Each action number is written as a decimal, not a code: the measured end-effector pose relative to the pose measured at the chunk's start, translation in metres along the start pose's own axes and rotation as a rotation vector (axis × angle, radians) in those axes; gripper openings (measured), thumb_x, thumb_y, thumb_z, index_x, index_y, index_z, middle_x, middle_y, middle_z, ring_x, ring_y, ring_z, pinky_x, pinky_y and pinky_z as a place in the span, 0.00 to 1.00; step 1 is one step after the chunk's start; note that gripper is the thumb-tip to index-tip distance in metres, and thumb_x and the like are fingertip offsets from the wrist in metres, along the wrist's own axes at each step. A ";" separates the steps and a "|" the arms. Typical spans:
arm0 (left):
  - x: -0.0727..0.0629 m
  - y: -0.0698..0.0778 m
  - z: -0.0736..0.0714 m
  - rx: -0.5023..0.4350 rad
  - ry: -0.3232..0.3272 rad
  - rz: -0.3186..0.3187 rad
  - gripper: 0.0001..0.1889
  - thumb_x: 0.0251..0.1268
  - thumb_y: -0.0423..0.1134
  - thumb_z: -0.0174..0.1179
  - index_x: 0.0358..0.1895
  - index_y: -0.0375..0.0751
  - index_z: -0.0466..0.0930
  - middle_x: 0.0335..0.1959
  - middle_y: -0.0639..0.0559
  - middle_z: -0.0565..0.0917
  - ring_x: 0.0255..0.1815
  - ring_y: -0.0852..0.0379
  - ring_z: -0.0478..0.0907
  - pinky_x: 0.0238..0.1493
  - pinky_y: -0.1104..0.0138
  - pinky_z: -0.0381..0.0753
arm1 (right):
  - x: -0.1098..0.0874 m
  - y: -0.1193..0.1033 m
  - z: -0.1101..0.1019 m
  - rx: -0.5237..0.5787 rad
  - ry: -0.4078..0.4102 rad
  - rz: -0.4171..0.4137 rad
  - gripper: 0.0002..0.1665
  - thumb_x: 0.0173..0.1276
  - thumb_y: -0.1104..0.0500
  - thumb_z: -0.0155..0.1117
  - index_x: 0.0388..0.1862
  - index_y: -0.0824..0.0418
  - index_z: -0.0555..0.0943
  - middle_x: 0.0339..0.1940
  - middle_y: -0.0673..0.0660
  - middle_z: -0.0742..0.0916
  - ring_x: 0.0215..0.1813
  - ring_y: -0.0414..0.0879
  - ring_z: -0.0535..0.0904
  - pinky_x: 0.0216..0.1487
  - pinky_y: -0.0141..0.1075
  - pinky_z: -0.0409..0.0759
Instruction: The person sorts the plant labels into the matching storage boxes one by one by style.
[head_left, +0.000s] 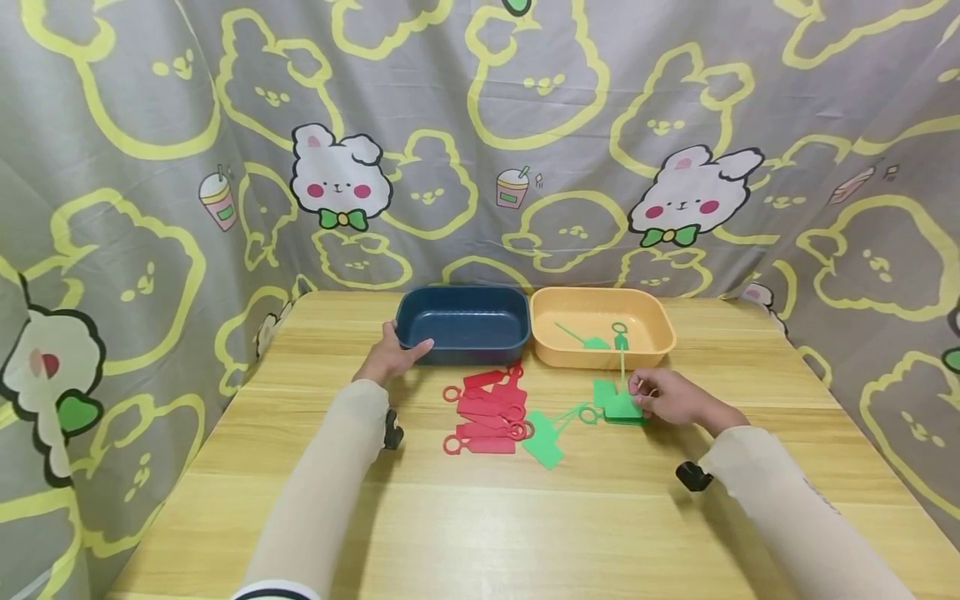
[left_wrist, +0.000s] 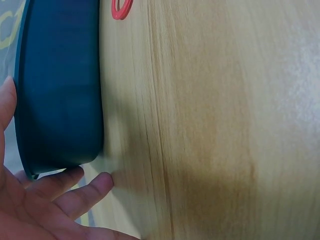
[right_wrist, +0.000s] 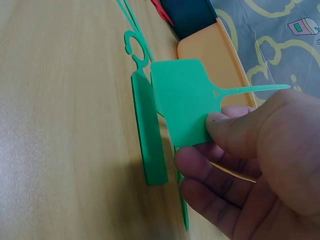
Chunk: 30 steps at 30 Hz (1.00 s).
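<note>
My right hand (head_left: 678,398) pinches a flat green tag (right_wrist: 182,97) between thumb and fingers; its thin stem points toward the yellow bin (head_left: 600,358). Right beside it in the right wrist view lies a narrow green tag (right_wrist: 149,132) with a hooked ring. More green tags (head_left: 543,443) lie just left of that hand, stems crossing. At the left end of the dark blue bin (head_left: 480,356), my left hand (head_left: 390,354) rests with fingers spread, its thumb at the rim in the left wrist view (left_wrist: 50,192). Several red tags (head_left: 487,408) with rings lie between the hands.
Inside the yellow bin are green tags (head_left: 597,342). Both bins stand side by side at the back of the wooden table (head_left: 480,533), close to a patterned curtain (head_left: 435,100) that also hangs along both sides.
</note>
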<state>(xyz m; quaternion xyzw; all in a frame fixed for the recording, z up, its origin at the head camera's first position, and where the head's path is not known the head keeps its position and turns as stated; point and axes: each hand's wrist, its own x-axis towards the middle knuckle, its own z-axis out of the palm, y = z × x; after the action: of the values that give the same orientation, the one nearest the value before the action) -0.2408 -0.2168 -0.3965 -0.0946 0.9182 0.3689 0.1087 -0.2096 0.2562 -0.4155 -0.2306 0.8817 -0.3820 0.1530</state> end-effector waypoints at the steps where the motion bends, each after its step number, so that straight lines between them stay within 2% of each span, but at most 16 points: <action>1: 0.000 0.000 0.000 0.000 0.001 0.002 0.52 0.65 0.66 0.54 0.76 0.40 0.33 0.72 0.25 0.54 0.69 0.30 0.58 0.67 0.45 0.58 | 0.000 0.000 0.000 0.003 0.001 -0.001 0.06 0.68 0.73 0.57 0.35 0.65 0.72 0.27 0.57 0.78 0.29 0.49 0.77 0.31 0.38 0.78; 10: 0.000 0.000 -0.001 0.007 0.002 0.008 0.52 0.65 0.66 0.53 0.76 0.41 0.32 0.72 0.25 0.54 0.70 0.31 0.58 0.67 0.45 0.58 | 0.002 -0.002 -0.004 0.027 0.045 0.000 0.05 0.68 0.73 0.57 0.36 0.66 0.73 0.29 0.58 0.78 0.28 0.49 0.76 0.29 0.36 0.79; 17: 0.000 -0.001 0.000 0.015 0.006 0.001 0.53 0.64 0.67 0.52 0.76 0.41 0.32 0.72 0.26 0.54 0.70 0.31 0.57 0.67 0.45 0.58 | 0.003 -0.005 -0.005 0.043 0.087 -0.002 0.04 0.68 0.74 0.56 0.36 0.67 0.73 0.30 0.58 0.78 0.31 0.49 0.77 0.32 0.40 0.82; 27: -0.001 -0.001 0.000 0.001 -0.005 -0.009 0.52 0.65 0.66 0.53 0.76 0.41 0.32 0.73 0.25 0.53 0.70 0.30 0.56 0.67 0.44 0.58 | 0.003 -0.010 -0.007 -0.006 0.122 0.012 0.00 0.71 0.70 0.55 0.38 0.69 0.74 0.31 0.59 0.78 0.32 0.49 0.78 0.34 0.40 0.82; 30: -0.001 0.000 0.000 0.000 -0.004 -0.011 0.52 0.65 0.66 0.53 0.76 0.42 0.32 0.73 0.26 0.53 0.70 0.30 0.56 0.67 0.44 0.58 | 0.003 -0.008 -0.006 -0.019 0.144 0.021 0.03 0.71 0.68 0.57 0.39 0.69 0.74 0.32 0.58 0.79 0.32 0.48 0.77 0.34 0.38 0.80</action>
<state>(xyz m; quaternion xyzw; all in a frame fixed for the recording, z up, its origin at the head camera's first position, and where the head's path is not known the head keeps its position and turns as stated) -0.2397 -0.2172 -0.3962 -0.0990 0.9174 0.3686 0.1125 -0.2128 0.2531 -0.4054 -0.1946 0.8964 -0.3877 0.0912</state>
